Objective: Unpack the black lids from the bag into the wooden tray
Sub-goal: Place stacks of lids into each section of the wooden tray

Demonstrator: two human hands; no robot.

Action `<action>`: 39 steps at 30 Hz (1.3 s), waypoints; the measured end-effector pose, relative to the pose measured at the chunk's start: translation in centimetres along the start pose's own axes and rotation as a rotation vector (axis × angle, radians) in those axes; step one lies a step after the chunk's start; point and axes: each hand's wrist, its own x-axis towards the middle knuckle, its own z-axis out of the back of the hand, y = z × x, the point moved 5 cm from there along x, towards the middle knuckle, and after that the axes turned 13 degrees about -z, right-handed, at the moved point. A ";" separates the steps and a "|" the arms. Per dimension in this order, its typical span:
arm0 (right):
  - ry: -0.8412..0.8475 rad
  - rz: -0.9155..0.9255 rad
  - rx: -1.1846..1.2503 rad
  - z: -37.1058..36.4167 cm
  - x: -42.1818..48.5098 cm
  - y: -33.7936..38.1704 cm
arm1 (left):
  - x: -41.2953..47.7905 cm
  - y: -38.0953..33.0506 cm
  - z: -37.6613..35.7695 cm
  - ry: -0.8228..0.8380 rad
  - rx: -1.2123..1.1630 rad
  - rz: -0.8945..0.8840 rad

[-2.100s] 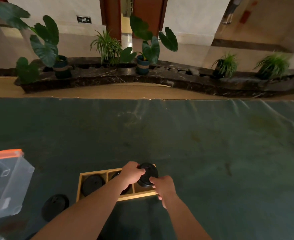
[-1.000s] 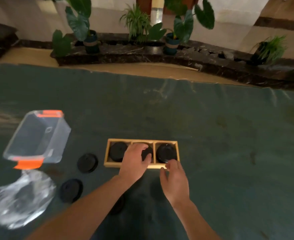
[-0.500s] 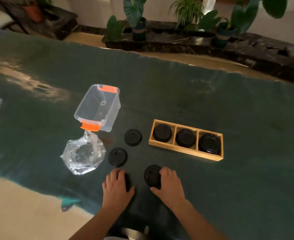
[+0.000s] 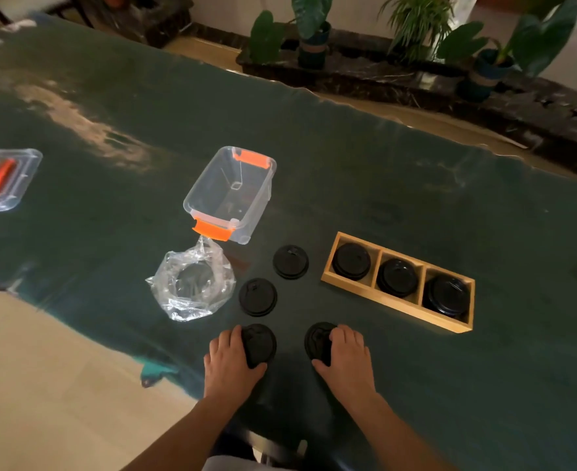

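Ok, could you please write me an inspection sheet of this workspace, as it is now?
Surface: table under dark green cover.
Job's things: wooden tray, three compartments, black lids in each; two loose lids lie between it and crumpled plastic bag, something dark and round inside.
Clutter: open clear box with orange latches; second clear container, far left.
Grippers: left hand grips near-left lid; right hand grips near-right lid.
Cables: nothing seen.
Surroundings: potted plants on dark ledge; beige floor.

The wooden tray (image 4: 395, 305) lies flat, with black lids (image 4: 351, 261) seated in all three of its compartments. Left of it sits the clear, crumpled bag (image 4: 191, 287), a dark round shape showing inside. Four loose lids (image 4: 290, 262) lie flat between and nearer than them.
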 end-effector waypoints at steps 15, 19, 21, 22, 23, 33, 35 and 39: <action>-0.007 0.007 0.034 -2.0 -2.7 11.5 | 0.7 2.3 -0.1 -0.002 -0.235 -0.106; 0.004 -0.022 -0.005 -3.0 -2.6 13.2 | 0.1 3.5 -0.2 -0.007 -0.304 -0.162; 0.020 -0.022 -0.032 -3.7 -2.6 13.7 | -0.2 3.9 -0.4 -0.006 -0.332 -0.165; 0.022 -0.022 -0.044 -4.0 -2.6 13.9 | -0.2 4.0 -0.4 0.001 -0.338 -0.169; 0.017 -0.020 -0.053 -4.2 -2.6 14.0 | -0.3 3.9 -0.5 0.009 -0.338 -0.174; -0.002 0.034 -0.130 -4.8 -1.9 14.4 | 0.5 2.5 -0.3 0.071 -0.152 -0.145; 0.008 0.047 -0.141 -4.7 -1.5 14.4 | 0.6 2.2 -0.2 0.075 -0.123 -0.126; 0.067 0.051 -0.140 -4.8 -0.8 14.2 | 0.6 1.9 -0.2 0.060 -0.085 -0.087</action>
